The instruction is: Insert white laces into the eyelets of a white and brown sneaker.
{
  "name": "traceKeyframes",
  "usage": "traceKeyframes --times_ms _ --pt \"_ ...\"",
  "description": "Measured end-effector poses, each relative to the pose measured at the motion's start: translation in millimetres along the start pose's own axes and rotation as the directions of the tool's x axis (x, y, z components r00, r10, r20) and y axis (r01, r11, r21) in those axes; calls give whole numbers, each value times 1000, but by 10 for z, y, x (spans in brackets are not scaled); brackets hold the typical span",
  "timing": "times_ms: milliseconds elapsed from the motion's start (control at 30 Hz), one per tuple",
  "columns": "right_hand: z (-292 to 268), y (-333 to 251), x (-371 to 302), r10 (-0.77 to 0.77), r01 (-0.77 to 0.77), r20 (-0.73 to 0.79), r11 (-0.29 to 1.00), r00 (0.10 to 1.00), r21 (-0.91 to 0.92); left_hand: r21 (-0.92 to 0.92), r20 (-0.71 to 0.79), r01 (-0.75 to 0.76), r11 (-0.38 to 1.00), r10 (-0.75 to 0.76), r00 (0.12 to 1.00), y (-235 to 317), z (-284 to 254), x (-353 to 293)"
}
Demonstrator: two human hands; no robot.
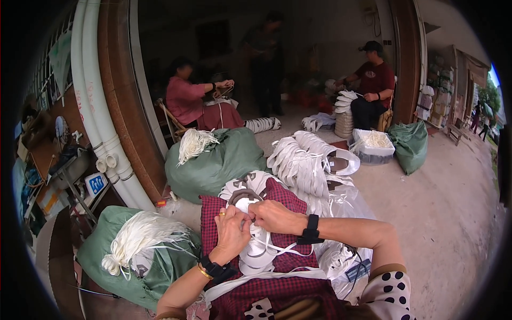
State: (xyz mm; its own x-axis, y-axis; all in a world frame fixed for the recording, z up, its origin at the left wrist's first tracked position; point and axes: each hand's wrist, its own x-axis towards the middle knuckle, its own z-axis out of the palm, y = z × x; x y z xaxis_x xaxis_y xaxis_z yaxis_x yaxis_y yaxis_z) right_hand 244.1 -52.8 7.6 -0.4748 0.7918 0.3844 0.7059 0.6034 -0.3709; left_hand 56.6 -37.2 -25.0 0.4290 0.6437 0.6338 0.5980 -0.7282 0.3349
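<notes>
A white sneaker (258, 257) lies on my lap over a red-and-black checked apron (290, 200), toe toward me, its grey-brown collar at the far end. Over its tongue, my left hand (232, 230) is closed, fingertips pinched at the lacing. Beside it, my right hand (274, 217) is closed too, fingers bent onto the same spot. Both grip the white shoelace (278, 248), whose loose length loops out below my right wrist. The pinched part is mostly hidden by my fingers. More white shoes (250, 182) rest just beyond my hands.
Green sacks topped with white lace bundles (149, 237) (196, 145) stand left and ahead. Stacked white shoe uppers (300, 165) are ahead right, near a white box of laces (372, 146) and another green sack (409, 145). Several people sit or stand farther back. White pipes (104, 106) rise at left.
</notes>
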Motion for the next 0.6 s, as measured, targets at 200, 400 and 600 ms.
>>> traceKeyframes --times_ms 200,400,600 --pt "45 -63 34 -143 132 -60 978 988 -161 -37 -12 29 999 -30 999 -53 -9 -17" --pt "-75 -53 160 -6 22 116 990 993 -138 -48 -49 11 999 -14 999 4 -36 11" --pt "-121 125 149 20 -41 102 978 995 205 -74 -13 52 996 -53 999 -69 -32 -13"
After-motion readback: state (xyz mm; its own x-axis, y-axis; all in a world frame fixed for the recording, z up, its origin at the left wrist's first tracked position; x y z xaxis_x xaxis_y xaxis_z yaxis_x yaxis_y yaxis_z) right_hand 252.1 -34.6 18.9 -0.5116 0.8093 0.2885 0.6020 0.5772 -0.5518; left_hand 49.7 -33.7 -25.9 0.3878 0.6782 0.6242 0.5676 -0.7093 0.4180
